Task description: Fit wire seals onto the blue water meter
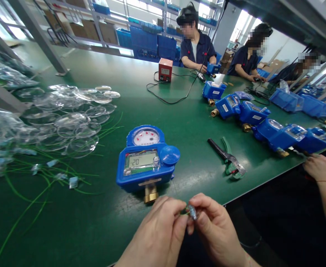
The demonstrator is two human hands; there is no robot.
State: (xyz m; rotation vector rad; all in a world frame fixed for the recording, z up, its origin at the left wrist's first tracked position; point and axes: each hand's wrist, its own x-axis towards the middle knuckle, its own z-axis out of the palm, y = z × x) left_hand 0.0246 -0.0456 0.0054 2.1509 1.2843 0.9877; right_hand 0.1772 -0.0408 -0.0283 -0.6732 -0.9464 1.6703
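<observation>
My left hand (159, 231) and my right hand (214, 230) meet near the table's front edge, both pinched on a small clear seal tag (191, 212) with a thin green wire. Just beyond them a blue water meter (146, 158) lies on the green table (96, 218), its display reading 20 and its brass fitting (150, 193) pointing toward my hands. Green-handled pliers (229, 159) lie to the right of the meter.
Clear round lenses (74, 118) and loose green wires with tags (54, 174) cover the left side. A row of blue meters (263, 122) runs along the right. Another person's hand (321, 168) rests at the right edge. Three people sit at the far end near a red box (165, 69).
</observation>
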